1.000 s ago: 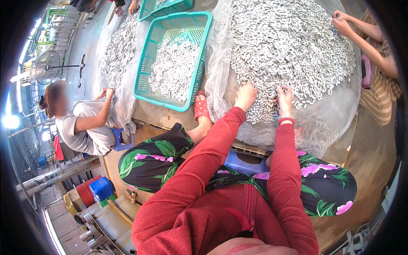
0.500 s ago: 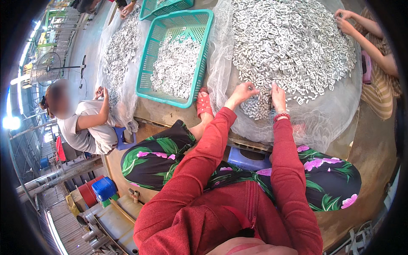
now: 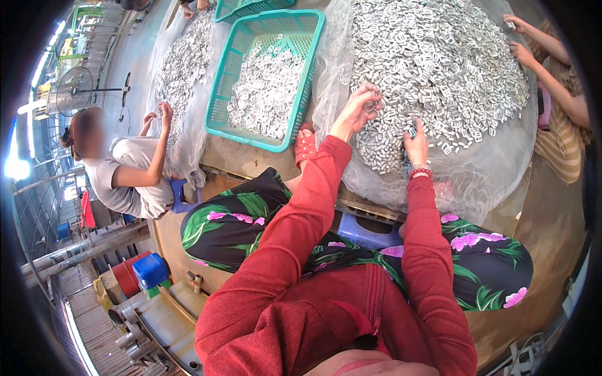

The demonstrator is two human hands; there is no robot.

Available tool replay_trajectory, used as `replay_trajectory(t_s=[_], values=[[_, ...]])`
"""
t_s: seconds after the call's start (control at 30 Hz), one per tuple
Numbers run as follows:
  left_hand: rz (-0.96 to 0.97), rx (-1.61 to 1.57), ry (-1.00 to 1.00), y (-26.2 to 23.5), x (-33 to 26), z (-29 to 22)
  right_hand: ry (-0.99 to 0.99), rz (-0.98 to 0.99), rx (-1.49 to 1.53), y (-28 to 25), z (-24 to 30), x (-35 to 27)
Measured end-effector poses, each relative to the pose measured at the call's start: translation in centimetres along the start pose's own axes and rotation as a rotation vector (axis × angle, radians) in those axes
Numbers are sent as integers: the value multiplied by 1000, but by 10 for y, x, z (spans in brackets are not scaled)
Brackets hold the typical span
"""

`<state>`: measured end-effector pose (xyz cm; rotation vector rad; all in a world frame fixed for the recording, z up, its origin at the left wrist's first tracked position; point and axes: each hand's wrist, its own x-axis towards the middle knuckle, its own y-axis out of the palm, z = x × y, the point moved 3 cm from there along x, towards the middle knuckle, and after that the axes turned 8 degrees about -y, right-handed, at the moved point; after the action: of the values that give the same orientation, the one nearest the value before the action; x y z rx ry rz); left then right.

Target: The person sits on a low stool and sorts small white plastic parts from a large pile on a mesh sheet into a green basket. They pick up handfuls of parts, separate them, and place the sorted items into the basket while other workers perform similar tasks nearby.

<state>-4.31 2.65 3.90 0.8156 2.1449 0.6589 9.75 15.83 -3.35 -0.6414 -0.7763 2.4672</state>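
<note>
Two hands worked the heap of small grey clips (image 3: 439,69) on clear sheeting: the left hand (image 3: 357,109) pinched one clip, lifted; the right hand (image 3: 416,144) lay spread on the heap's edge. Picking singly seemed wisest.

Left arm: red sleeve, stretched forward and slightly inward, elbow nearly straight. Left hand (image 3: 359,108): raised, fingers curled together with tips pinched (whether anything sits between them cannot be told). Right arm: red sleeve, reaching straight ahead, red bead bracelet (image 3: 419,172) at the wrist. Right hand (image 3: 416,143): palm down, fingers pointing forward and spread a little, lower than the left. Both hands near each other, not touching.
</note>
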Motion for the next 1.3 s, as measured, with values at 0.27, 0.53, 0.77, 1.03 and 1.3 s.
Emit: replay_trajectory(t_s=[0.27,0.53,0.77,1.03,1.3], values=[[-619,1684,167,-24,41,33,-80,-35,-110,9,-29,9],[-382,1514,177,-51,9,66,23,205,-217,26,-14,6],[-552,1398,375,-44,9,44,-28,91,310,35,-17,3],[-632,1744,211,-30,44,46,261,140,1230,-27,12,-14],[-266,368,1,-38,-6,11,-213,140,169,28,-9,-12]])
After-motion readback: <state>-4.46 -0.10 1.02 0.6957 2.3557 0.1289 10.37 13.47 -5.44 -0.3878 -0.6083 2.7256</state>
